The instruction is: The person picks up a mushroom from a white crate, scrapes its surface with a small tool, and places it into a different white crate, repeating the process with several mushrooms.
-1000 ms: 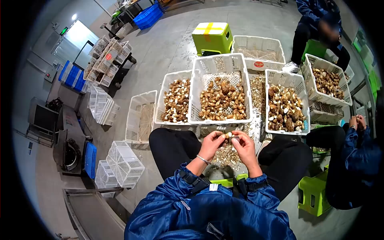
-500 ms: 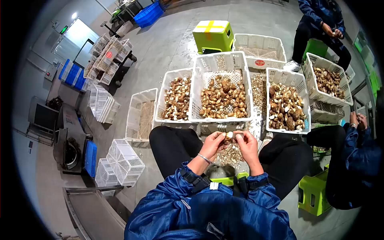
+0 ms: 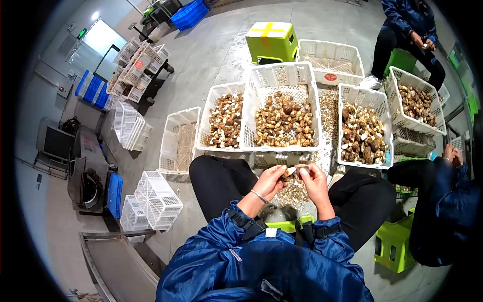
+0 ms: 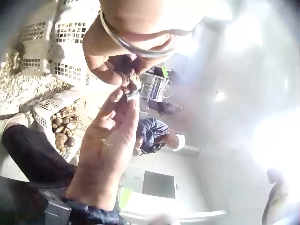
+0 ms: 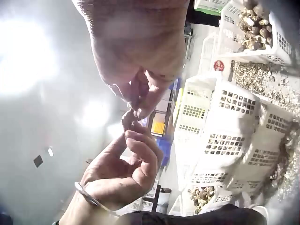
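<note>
Between the two hands, above the lap, is a small brown-and-white mushroom (image 3: 289, 172). Its stem side is pinched by the thumb and fingers of the left hand (image 3: 268, 185), which wears a bracelet. The right hand (image 3: 316, 184) grips a small dark object (image 3: 303, 170) against the mushroom; its shape is mostly hidden by the fingers. The left wrist view shows the left hand (image 4: 131, 33) above and the right hand (image 4: 108, 145) below, fingertips meeting at the mushroom (image 4: 131, 80). In the right wrist view the bracelet hand (image 5: 124, 173) holds the mushroom (image 5: 127, 119) beneath the right hand (image 5: 140, 47).
Crates of mushrooms stand ahead: a left one (image 3: 225, 121), a raised middle one (image 3: 284, 118) and a right one (image 3: 365, 132). Trimmings (image 3: 293, 195) litter the floor between the knees. A green stool (image 3: 271, 45) stands beyond. Two other people sit at the right.
The mushroom has tilted between the fingers, and the right thumb has come back against it. The head view has shifted slightly, so the crates appear higher and further right.
</note>
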Tool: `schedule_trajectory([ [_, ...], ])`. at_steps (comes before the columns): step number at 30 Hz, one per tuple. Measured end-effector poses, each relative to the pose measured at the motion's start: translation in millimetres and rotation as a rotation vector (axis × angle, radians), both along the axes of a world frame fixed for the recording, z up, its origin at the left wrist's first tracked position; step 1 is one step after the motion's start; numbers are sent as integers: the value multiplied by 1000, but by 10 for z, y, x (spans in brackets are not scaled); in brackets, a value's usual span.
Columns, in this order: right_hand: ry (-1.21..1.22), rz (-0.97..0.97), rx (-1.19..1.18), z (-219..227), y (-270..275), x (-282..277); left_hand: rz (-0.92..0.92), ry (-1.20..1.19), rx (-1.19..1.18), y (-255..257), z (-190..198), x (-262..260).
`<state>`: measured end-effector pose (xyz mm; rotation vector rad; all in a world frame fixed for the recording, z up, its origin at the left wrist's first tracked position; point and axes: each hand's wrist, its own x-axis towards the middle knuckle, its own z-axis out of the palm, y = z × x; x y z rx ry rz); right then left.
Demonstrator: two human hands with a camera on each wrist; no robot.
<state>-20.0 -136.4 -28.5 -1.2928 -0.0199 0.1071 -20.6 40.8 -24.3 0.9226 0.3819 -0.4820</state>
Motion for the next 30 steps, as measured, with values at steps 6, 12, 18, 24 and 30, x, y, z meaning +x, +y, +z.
schedule_trajectory([
  [6,37,24,4,-66,-16,11,0,104,-131,45,-58,10],
  [12,-4,36,18,-5,8,-3,24,192,-285,30,-23,10],
  [18,23,13,-21,-24,9,-8,18,124,-168,7,-50,6],
  [24,31,-84,-256,-64,-33,11,13,16,182,-100,162,-18],
  [30,5,-99,-364,-41,1,1,-109,-322,544,-30,65,-16],
])
